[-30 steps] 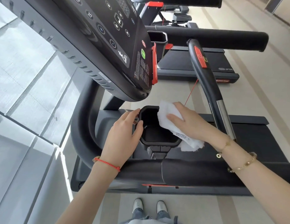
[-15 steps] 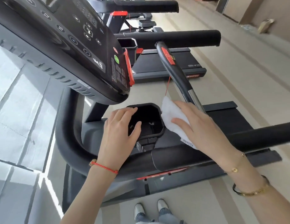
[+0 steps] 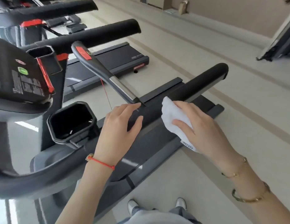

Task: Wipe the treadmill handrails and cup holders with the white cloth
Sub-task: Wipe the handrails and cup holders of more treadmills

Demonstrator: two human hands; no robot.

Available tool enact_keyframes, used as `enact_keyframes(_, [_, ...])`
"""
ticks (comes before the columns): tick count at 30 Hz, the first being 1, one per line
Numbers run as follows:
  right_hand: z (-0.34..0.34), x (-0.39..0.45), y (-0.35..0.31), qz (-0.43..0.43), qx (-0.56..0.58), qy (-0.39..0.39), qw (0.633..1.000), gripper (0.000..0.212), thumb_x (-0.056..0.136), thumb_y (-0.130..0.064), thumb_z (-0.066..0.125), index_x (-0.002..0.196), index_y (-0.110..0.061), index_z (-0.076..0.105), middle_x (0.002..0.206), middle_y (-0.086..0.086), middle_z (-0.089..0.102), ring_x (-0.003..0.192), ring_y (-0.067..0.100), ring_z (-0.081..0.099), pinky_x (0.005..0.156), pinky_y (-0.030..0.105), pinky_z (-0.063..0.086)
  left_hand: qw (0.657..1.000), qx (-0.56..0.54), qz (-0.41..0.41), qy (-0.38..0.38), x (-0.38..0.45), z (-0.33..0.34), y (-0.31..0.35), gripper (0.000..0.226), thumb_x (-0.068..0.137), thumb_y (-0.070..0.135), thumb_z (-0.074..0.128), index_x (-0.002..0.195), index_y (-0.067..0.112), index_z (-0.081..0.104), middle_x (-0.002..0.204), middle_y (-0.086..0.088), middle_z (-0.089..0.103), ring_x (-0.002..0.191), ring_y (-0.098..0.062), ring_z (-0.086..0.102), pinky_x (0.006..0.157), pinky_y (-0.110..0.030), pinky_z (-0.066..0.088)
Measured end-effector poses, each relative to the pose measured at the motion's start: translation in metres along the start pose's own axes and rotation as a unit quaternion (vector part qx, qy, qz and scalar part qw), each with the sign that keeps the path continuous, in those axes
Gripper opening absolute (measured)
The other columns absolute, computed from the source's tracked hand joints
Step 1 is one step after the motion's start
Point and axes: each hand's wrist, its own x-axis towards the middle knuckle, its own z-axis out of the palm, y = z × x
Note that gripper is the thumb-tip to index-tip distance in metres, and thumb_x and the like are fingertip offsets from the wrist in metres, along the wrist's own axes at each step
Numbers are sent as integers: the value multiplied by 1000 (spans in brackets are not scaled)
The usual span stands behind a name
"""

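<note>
My right hand [image 3: 201, 125] presses the folded white cloth [image 3: 171, 115] onto the near black padded handrail [image 3: 197, 83], which runs from the frame out to the right. My left hand [image 3: 120, 131] lies on the same handrail a little to the left of the cloth, fingers curled over its top and thumb in front. The black cup holder [image 3: 71, 120] sits to the left of my left hand, with nothing in it that I can make out. The inner handle [image 3: 105, 75], with a red button and a chrome section, slants down towards my left hand.
The console [image 3: 19, 78] hangs at the left above the cup holder, with a second cup holder [image 3: 45, 60] behind it. A red safety cord [image 3: 106, 96] dangles from the inner handle. More treadmills stand behind. My shoes [image 3: 155, 206] are on the beige floor beside the deck.
Both hands have left the cup holder and moved right onto the near handrail. The cloth went from the cup holder's rim to the handrail. The view has swung to the right.
</note>
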Motion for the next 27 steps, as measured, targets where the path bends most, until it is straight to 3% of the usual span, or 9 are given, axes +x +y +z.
enact_keyframes(4, [-26,-42,54,75,2,19,997,35,96,-41,46,131,-43,40,116,-15,52,94,10,54,75,34,48,998,-4,46,-33,2,48,44,32,95,25,57,126,19,61,121,6,63,113,-13,57,99,-44,45])
enact_keyframes(12, [-82,-127,168,179,-19,59,982,33,96,-39,46,129,-39,41,116,-17,52,89,2,45,67,29,36,990,-29,74,-118,0,154,130,31,93,20,60,124,17,63,119,3,64,106,-17,60,94,-43,48])
enact_keyframes(14, [-95,-144,194,208,-30,60,976,34,97,-38,46,131,-37,42,117,-13,53,94,8,50,70,32,41,987,-40,83,-129,1,179,150,30,93,19,61,123,17,63,118,4,64,82,-6,59,88,-41,50])
enact_keyframes(15, [-102,-151,206,222,-37,60,973,34,97,-38,47,131,-36,42,118,-12,54,96,10,52,72,34,43,986,-46,89,-132,2,191,160,30,92,18,62,123,17,63,117,4,65,66,-1,51,84,-41,51])
enact_keyframes(17, [-112,-161,228,246,-41,61,966,34,98,-37,47,131,-35,42,120,-10,54,99,13,53,75,36,45,983,-57,92,-146,6,213,177,31,92,17,63,123,16,64,117,3,65,54,0,36,79,-39,52])
enact_keyframes(19, [-121,-166,248,261,-39,62,963,33,98,-37,48,130,-35,42,119,-10,54,98,14,53,74,36,45,981,-59,89,-163,12,232,190,32,92,17,63,123,15,63,117,1,65,59,-8,42,82,-41,53])
enact_keyframes(21, [-126,-166,267,270,-39,62,960,34,97,-38,47,130,-34,42,119,-10,54,97,13,53,73,34,45,978,-55,87,-179,21,250,199,32,93,18,62,124,14,63,118,0,65,87,-21,61,90,-43,51])
enact_keyframes(23, [-131,-161,286,275,-39,65,959,34,97,-39,47,130,-34,42,120,-11,54,97,13,52,72,34,44,976,-49,86,-192,33,268,206,32,93,19,61,125,14,63,119,0,65,107,-22,61,95,-43,49])
enact_keyframes(27, [-137,-142,331,284,-37,78,955,35,97,-39,48,130,-33,42,122,-13,54,98,11,52,70,31,42,975,-43,85,-203,66,306,216,32,93,20,60,124,15,63,117,0,66,107,-21,61,93,-43,50])
